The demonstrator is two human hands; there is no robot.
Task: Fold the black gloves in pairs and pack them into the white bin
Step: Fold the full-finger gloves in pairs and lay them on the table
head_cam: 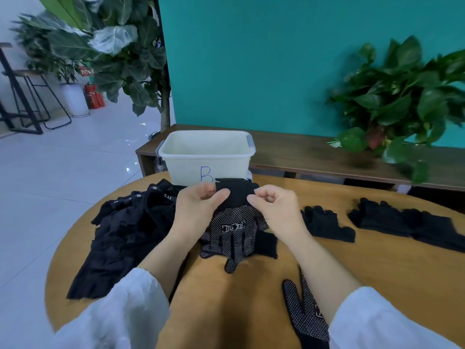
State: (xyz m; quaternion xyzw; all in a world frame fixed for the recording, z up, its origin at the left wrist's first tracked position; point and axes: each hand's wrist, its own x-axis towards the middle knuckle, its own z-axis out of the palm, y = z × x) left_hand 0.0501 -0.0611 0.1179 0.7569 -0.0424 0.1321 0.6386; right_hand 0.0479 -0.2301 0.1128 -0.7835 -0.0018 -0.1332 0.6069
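Left hand (198,205) and right hand (274,205) both pinch the plain knit cuff of a dotted black glove (234,233), thumb against curled fingers, one hand at each cuff corner. The glove hangs from that grip — its dotted fingers trail toward the person and rest on the round wooden table (377,260). A dark band of cloth shows just under its right edge; whether that is the mate cannot be told.

The white bin (206,157), marked B, stands just beyond both hands and shows no gloves inside. A heap of black gloves (125,230) lies outboard of the left hand; several flat gloves (327,222) lie outboard of the right; one more dotted glove (305,316) lies beside the right forearm.

Judgement: pairing and folding is under way, packing not begun. To do it well — keep the cuff edges level and taut, square the glove over its mate, fold cuff to fingertips in one pass, and hold the fold closed until it is in the bin.
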